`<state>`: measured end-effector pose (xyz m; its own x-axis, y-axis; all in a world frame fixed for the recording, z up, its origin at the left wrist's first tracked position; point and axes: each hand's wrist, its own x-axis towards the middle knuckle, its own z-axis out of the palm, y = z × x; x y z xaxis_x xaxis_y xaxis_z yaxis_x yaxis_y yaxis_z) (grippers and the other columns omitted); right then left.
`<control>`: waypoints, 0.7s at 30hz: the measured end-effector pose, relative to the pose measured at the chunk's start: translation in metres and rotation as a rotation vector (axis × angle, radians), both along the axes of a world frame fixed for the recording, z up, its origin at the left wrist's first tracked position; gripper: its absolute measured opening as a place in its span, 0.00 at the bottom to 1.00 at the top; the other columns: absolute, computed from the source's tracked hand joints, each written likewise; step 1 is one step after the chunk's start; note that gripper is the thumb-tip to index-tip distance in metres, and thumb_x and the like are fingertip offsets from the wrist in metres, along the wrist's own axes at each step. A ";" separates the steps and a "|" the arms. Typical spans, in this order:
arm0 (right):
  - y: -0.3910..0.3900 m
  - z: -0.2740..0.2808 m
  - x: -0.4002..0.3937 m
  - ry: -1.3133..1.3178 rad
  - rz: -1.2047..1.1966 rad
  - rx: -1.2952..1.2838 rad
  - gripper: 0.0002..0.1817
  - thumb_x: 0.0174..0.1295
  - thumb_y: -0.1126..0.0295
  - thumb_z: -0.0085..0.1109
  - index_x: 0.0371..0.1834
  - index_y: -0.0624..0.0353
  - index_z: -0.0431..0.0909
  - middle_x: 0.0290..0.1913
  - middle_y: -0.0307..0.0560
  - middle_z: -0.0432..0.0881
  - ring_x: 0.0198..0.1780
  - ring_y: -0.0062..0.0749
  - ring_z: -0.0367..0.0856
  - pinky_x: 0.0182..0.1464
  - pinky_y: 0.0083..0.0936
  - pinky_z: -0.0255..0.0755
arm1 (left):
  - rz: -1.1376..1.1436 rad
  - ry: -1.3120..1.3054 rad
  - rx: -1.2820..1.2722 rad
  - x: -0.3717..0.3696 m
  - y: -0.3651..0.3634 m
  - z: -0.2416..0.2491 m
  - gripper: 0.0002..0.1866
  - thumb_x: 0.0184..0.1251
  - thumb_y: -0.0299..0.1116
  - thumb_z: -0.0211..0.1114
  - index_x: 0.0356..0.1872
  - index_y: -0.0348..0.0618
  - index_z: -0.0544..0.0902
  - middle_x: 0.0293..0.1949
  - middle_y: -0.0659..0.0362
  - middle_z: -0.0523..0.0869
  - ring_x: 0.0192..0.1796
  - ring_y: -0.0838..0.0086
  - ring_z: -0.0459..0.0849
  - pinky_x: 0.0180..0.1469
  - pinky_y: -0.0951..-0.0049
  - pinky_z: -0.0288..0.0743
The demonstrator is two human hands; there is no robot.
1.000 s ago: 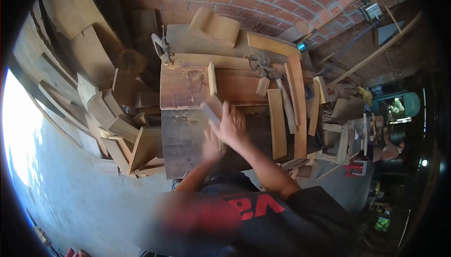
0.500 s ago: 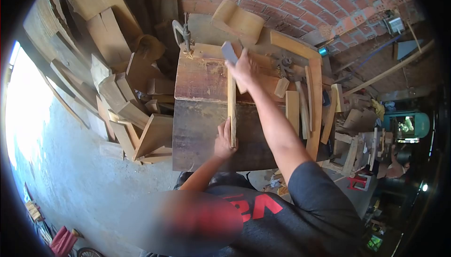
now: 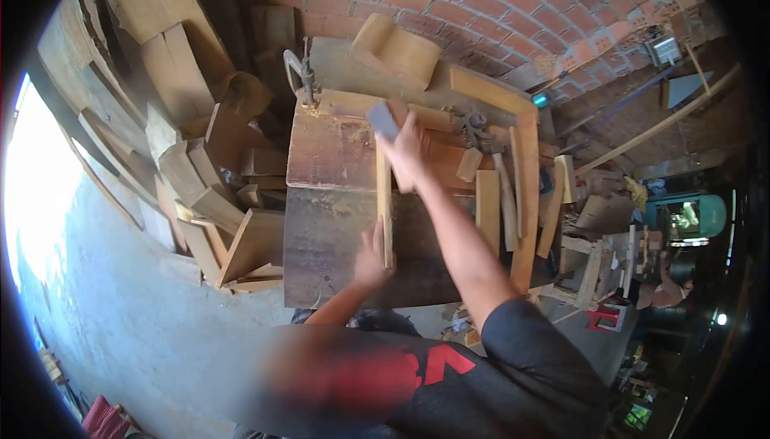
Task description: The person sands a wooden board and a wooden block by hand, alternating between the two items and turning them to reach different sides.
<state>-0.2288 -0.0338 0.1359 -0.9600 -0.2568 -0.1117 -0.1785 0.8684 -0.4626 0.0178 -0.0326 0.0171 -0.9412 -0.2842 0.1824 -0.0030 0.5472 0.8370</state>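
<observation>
A long, narrow wooden strip (image 3: 386, 206) lies lengthwise on the dark workbench (image 3: 321, 234), pointing away from me. My left hand (image 3: 370, 264) closes on its near end, with the fingers along its left side, slightly blurred. At the strip's far end my right hand (image 3: 403, 153) grips a grey-faced sanding block (image 3: 383, 121). The block is angled across the strip, and its underside is hidden, so contact with the wood cannot be made out. Behind the hands, a metal clamp (image 3: 306, 78) is fixed at the bench's far left corner.
Several wood pieces (image 3: 487, 206) lie to the right on the bench, beside a long board (image 3: 525, 198). A curved wooden block (image 3: 395, 50) sits at the back near the brick wall (image 3: 481, 6). Stacked offcuts (image 3: 216, 190) crowd the left side. Another person (image 3: 667, 291) is far right.
My view has shifted, so the bench appears lower and further left. The right hand and sanding block have come slightly nearer along the strip. The left hand stays at the near end.
</observation>
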 end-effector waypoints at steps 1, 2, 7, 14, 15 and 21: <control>-0.015 0.004 -0.023 0.029 -0.022 0.027 0.39 0.58 0.50 0.69 0.62 0.66 0.63 0.57 0.68 0.78 0.57 0.61 0.79 0.58 0.49 0.74 | 0.001 -0.012 -0.004 0.000 0.000 -0.001 0.48 0.57 0.28 0.65 0.79 0.41 0.50 0.65 0.42 0.68 0.42 0.42 0.84 0.39 0.50 0.83; -0.024 0.008 -0.035 0.057 -0.049 0.058 0.37 0.58 0.52 0.69 0.61 0.66 0.65 0.56 0.66 0.79 0.56 0.57 0.82 0.57 0.47 0.76 | -0.001 -0.028 -0.017 0.002 0.000 -0.002 0.48 0.57 0.28 0.65 0.79 0.41 0.50 0.65 0.42 0.68 0.42 0.42 0.84 0.39 0.50 0.83; -0.013 0.011 0.016 0.063 0.007 0.094 0.39 0.59 0.48 0.67 0.63 0.64 0.63 0.56 0.68 0.76 0.55 0.62 0.80 0.57 0.50 0.74 | 0.003 -0.006 0.017 0.002 -0.001 0.002 0.48 0.55 0.27 0.66 0.78 0.42 0.52 0.63 0.41 0.69 0.42 0.40 0.84 0.37 0.50 0.84; 0.059 0.013 0.175 0.139 0.188 0.215 0.47 0.56 0.48 0.68 0.69 0.69 0.56 0.53 0.69 0.74 0.51 0.64 0.78 0.52 0.52 0.73 | -0.059 -0.449 0.139 -0.005 0.005 -0.021 0.43 0.54 0.34 0.66 0.72 0.35 0.57 0.61 0.36 0.66 0.48 0.36 0.81 0.45 0.47 0.83; 0.059 0.012 0.173 0.082 0.156 0.186 0.48 0.56 0.48 0.69 0.69 0.69 0.56 0.53 0.69 0.74 0.51 0.64 0.78 0.52 0.52 0.73 | -0.058 -0.333 0.097 -0.002 0.002 -0.008 0.43 0.54 0.33 0.67 0.72 0.35 0.57 0.62 0.36 0.66 0.49 0.38 0.82 0.46 0.48 0.83; -0.024 0.006 -0.019 0.082 0.032 0.142 0.43 0.56 0.47 0.70 0.65 0.65 0.62 0.59 0.68 0.77 0.59 0.61 0.78 0.58 0.50 0.73 | -0.010 -0.151 0.046 0.000 0.001 -0.002 0.48 0.58 0.32 0.66 0.79 0.44 0.50 0.67 0.42 0.68 0.34 0.43 0.83 0.36 0.49 0.80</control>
<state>-0.2483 -0.0578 0.1416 -0.9591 -0.2743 -0.0701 -0.2391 0.9173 -0.3186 0.0183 -0.0316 0.0151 -0.9597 -0.2799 0.0253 -0.1259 0.5087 0.8517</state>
